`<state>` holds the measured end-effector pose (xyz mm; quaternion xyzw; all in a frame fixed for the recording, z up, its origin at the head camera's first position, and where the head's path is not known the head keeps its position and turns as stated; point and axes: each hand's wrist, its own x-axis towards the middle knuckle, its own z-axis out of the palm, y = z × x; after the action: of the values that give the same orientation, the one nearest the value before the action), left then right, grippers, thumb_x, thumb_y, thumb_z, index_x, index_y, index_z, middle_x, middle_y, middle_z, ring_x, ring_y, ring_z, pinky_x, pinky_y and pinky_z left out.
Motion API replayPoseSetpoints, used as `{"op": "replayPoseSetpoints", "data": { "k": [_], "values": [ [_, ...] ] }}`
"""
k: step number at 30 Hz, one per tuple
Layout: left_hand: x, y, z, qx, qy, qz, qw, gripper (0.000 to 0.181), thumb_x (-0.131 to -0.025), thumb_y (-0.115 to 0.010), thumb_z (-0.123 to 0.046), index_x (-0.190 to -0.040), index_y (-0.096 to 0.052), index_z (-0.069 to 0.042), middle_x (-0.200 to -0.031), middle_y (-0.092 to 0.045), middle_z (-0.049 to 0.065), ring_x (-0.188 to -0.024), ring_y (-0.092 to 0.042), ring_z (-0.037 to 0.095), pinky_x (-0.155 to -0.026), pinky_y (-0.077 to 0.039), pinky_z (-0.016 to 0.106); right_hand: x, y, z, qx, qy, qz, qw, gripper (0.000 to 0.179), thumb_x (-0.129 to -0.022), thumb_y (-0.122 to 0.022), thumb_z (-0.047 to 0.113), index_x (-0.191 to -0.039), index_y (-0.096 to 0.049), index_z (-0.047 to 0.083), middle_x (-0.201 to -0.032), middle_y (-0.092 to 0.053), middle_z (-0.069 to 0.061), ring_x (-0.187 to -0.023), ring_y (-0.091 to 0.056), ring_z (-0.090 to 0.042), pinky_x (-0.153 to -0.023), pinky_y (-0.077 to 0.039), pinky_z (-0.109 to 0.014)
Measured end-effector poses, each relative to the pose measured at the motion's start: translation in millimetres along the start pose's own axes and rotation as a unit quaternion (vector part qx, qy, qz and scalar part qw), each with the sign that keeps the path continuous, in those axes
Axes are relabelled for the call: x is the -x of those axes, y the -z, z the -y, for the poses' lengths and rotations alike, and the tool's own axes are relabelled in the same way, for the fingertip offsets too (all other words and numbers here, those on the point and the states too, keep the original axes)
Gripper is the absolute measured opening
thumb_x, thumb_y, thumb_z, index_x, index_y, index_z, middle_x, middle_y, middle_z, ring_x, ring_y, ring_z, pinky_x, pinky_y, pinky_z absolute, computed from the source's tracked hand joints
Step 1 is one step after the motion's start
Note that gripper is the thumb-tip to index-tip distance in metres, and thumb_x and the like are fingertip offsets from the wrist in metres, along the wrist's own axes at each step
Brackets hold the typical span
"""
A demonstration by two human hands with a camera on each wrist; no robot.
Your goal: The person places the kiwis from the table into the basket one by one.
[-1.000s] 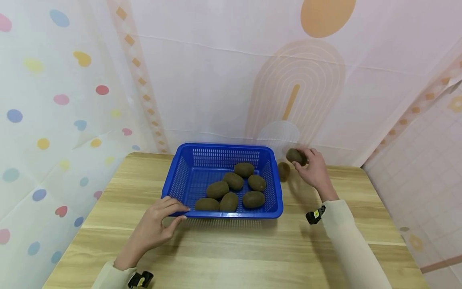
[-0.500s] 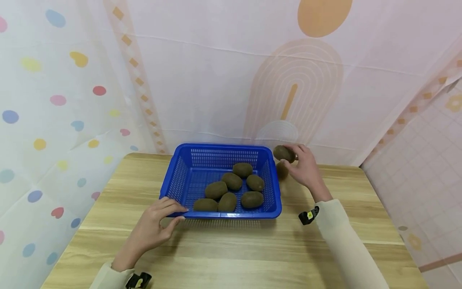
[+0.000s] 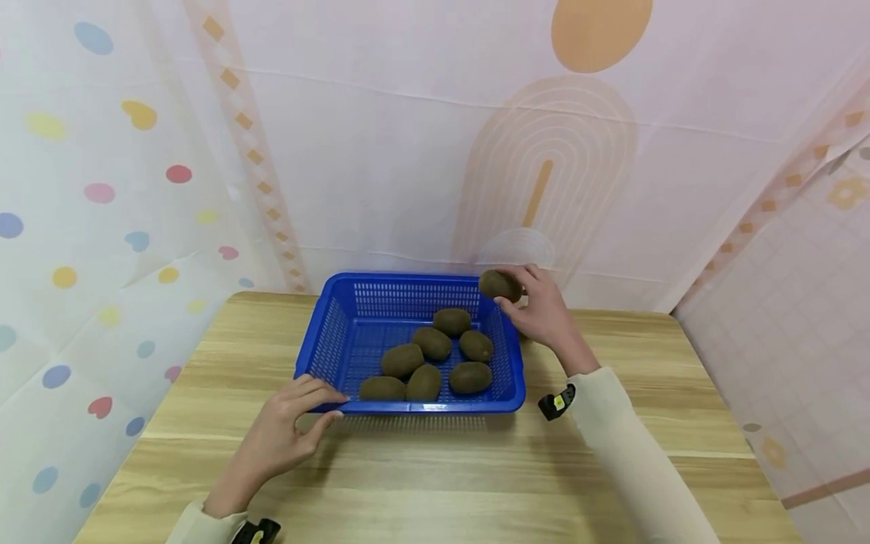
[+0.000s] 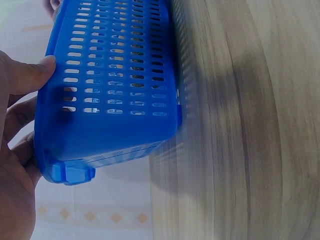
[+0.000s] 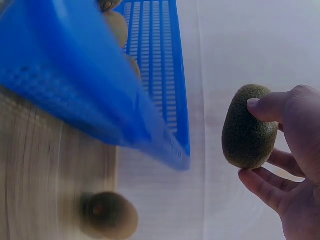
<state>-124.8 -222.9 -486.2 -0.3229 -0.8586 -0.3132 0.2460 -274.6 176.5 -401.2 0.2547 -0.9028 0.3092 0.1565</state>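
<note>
A blue slotted plastic basket (image 3: 326, 325) stands on the table with several brown kiwis (image 3: 402, 360) lying in its middle and right part. At the basket's front left corner, my left hand (image 3: 282, 427) pinches the rim, thumb outside and fingers over the edge; the left wrist view shows the thumb on the blue wall (image 4: 115, 100). My right hand (image 3: 544, 313) holds one kiwi (image 3: 499, 285) between thumb and fingers, raised over the basket's back right corner. In the right wrist view that held kiwi (image 5: 249, 127) is apart from the rim.
Another kiwi (image 5: 111, 215) lies on the table just outside the basket's right side, mostly hidden behind the right hand in the head view. The wood-grain table (image 3: 421, 483) meets a patterned cloth backdrop (image 3: 381, 151) right behind the basket.
My right hand has carried the kiwi leftward from beyond the basket's right side to over its back right corner. The left hand keeps its grip on the rim.
</note>
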Motion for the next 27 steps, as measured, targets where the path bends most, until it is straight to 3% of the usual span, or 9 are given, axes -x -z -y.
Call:
{"op": "replayPoseSetpoints", "data": {
  "k": [18,27],
  "values": [
    [1.1,-0.6,0.7,0.000,0.009,0.002,1.0000,0.029,-0.078,-0.083,0.000,-0.099,-0.077,-0.018,-0.097,-0.073,-0.010,-0.092,-0.061,0.008,-0.087,-0.046,0.013,-27.1,-27,41,0.024,0.035,0.062,0.9972,0.047,-0.096,-0.073,0.023,-0.140,-0.061,0.014,-0.127,-0.063,-0.013,-0.115,-0.059,-0.032,-0.097,-0.051,-0.048],
    [0.9,-1.3,0.5,0.000,0.016,0.006,0.9999,0.028,-0.079,-0.083,-0.001,-0.100,-0.077,-0.019,-0.097,-0.073,-0.011,-0.093,-0.061,0.007,-0.087,-0.046,0.014,-41.8,-49,51,0.025,0.027,0.096,0.9947,0.047,-0.097,-0.072,0.024,-0.142,-0.060,0.017,-0.136,-0.061,-0.011,-0.128,-0.056,-0.032,-0.108,-0.048,-0.048]
  ]
}}
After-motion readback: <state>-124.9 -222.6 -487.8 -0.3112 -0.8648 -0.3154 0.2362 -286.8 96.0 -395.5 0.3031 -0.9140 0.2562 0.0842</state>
